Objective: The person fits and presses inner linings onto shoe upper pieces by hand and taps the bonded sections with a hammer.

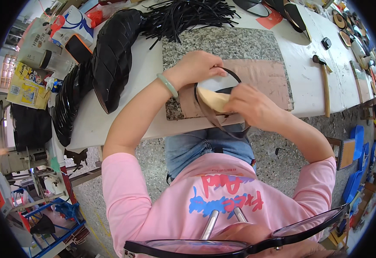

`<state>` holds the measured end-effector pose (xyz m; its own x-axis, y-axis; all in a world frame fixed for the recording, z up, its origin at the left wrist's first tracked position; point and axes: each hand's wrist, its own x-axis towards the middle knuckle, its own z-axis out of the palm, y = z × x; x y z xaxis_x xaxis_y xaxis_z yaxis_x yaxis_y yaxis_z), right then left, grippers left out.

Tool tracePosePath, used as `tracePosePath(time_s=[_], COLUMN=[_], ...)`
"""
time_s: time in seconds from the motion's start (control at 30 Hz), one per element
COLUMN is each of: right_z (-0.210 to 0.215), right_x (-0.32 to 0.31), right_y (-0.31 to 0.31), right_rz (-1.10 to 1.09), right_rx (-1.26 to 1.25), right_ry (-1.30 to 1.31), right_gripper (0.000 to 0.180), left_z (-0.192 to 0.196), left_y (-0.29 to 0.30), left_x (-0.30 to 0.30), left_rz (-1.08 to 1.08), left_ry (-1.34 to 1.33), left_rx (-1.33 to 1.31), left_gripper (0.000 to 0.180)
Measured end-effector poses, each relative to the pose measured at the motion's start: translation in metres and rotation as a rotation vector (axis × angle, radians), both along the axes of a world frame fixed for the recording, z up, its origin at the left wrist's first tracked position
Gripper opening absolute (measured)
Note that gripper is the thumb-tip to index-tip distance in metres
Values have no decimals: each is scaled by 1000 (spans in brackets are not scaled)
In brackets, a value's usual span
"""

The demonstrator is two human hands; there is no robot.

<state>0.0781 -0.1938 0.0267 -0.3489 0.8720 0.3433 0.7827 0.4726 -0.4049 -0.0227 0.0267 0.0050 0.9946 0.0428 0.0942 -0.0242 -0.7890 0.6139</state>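
Both my hands work over a grey granite slab (pixel 222 41) with a pinkish sheet (pixel 267 79) on it. A dark shoe upper (pixel 209 112) with a long black strap loop hangs between them at the slab's near edge. Its pale beige lining (pixel 215 99) is turned up towards me. Thumb and fingers of my left hand (pixel 198 67) pinch the black strap at the top of the loop. My right hand (pixel 252 107) is closed on the upper's right side by the lining; its fingertips are partly hidden.
A hammer (pixel 326 88) lies on the white table (pixel 312 43) to the right, below a small black block (pixel 326 42). Stacked black shoe pieces (pixel 115 56) and a bundle of black strips (pixel 188 17) lie left and behind. A phone (pixel 78 48) rests among packages. Sandals (pixel 293 17) stand at the far right.
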Motion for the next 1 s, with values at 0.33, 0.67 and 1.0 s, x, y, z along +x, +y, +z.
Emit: tracePosePath(time_s=[0.33, 0.67, 1.0], right_z=[-6, -5, -24], right_x=[40, 12, 29], right_y=[19, 0, 6], right_rz=[-346, -135, -237], right_rx=[-467, -131, -211], right_ry=[348, -204, 246], right_gripper=[45, 18, 31], left_z=[29, 14, -6], left_y=[-38, -45, -29], left_x=[-44, -59, -59], left_rz=[-70, -99, -82], left_ry=[42, -29, -102], left_rx=[-58, -22, -60], left_gripper=[25, 34, 24])
